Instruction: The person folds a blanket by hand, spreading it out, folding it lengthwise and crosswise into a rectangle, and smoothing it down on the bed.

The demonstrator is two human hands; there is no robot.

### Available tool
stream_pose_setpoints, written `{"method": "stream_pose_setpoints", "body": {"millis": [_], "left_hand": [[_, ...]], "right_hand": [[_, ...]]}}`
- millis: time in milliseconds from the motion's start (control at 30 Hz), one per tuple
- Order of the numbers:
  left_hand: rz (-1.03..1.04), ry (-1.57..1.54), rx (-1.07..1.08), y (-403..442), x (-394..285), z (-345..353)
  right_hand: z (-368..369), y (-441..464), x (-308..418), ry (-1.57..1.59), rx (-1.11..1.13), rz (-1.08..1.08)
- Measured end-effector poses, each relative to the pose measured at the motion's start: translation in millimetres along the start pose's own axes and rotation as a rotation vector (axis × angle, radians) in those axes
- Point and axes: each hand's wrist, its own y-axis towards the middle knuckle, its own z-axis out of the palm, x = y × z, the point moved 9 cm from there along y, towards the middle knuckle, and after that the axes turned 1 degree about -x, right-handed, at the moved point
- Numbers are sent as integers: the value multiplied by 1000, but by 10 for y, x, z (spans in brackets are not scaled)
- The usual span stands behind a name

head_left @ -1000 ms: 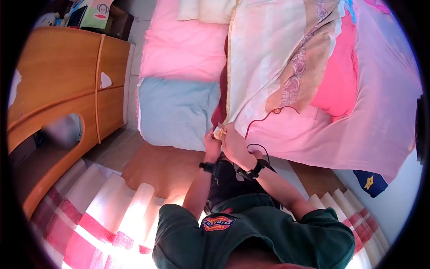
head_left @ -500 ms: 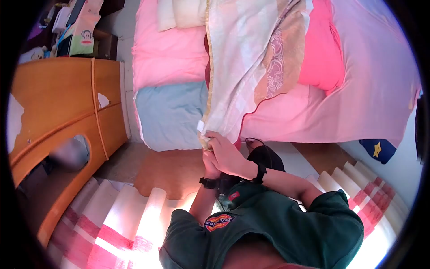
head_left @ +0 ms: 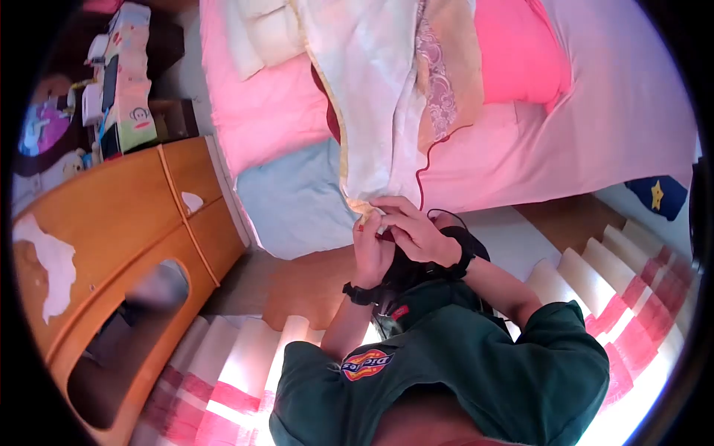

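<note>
A pale quilt [head_left: 364, 97] with a gold edge and dark red piping hangs from the bed toward me, narrowing to one corner. My left hand [head_left: 372, 249] pinches that corner, its fingers upright against the fabric. Just right of it, my right hand [head_left: 418, 232] grips the same corner from above, with its fingers curled over the cloth. The two hands nearly touch, and the folds between the fingertips are partly hidden. A tan panel with a purple pattern [head_left: 439, 82] runs along the quilt's right side.
The bed [head_left: 513, 160] carries a blue-grey pillow [head_left: 290, 197], a bright pink bundle [head_left: 517, 56] and cream folded bedding [head_left: 271, 41]. To the left stands a wooden cabinet [head_left: 119, 201] with a mirror. White and red curtains [head_left: 230, 364] hang close behind me on both sides.
My view has turned, so the cabinet and bed sit differently. Both hands have stayed on the quilt corner; the left fingers have come up, and the hands, overlapped before, are now side by side.
</note>
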Motion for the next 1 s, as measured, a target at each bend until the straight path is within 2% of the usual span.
{"method": "stream_pose_setpoints", "body": {"millis": [33,67,133,200,267,300,333,400,467,500,533,567,600,633,667,733,800,833,867,933,1000], "left_hand": [[-38,-38,129,31,15,97],[-52,-23,134,45,26,100],[-125,-46,-35,74,23,87],[-129,21,-45,79,-8,85],[287,686,-127,-8,-452,238],[344,721,-160,-40,-539,94],[351,732,-169,-120,-658,259],[138,-171,-232,-249,-678,580],[382,419,-305,-470,-973,555],[520,723,-306,-581,-1097,691],[479,333,-324,-645,-1103,645],[664,577,-351,-795,-1220,714],[846,827,-370,-952,-1301,832],[869,978,-387,-1025,-1368,901],[921,865,-445,-1120,-1423,819],[988,842,-483,-1211,-1547,842],[1024,851,-496,-1235,-1685,856],[1041,856,-508,-1244,-1774,850],[1051,850,-513,-1243,-1879,840],[1057,825,-529,-1219,-2108,791],[1050,781,-532,-1162,-2299,718]], "right_hand": [[-73,-42,-56,280,-178,-21],[-189,-112,-129,559,-352,-48],[-297,-61,-23,569,-318,-58],[-442,-57,4,577,-284,-74],[-857,-291,-297,499,-521,116],[-1121,-456,-688,259,-633,228],[-1381,-600,-1160,18,-732,335],[-1693,-739,-1769,-124,-851,494],[-1801,-863,-2383,-534,-824,558],[-1838,-846,-2549,-521,-818,562],[-1821,-849,-2796,-477,-764,688],[-1761,-866,-3033,-427,-705,817],[-1736,-848,-3264,-408,-698,822],[-1773,-874,-3498,-390,-789,805],[-1817,-902,-3664,-373,-879,790],[-1854,-882,-3796,-353,-910,806],[-1942,-957,-3921,-367,-972,924],[-2055,-1040,-4159,-256,-1052,805],[-2130,-1097,-4170,-251,-1047,805],[-2163,-1078,-4247,686,-1218,474],[-2434,-1284,-3951,263,-1257,568]]}}
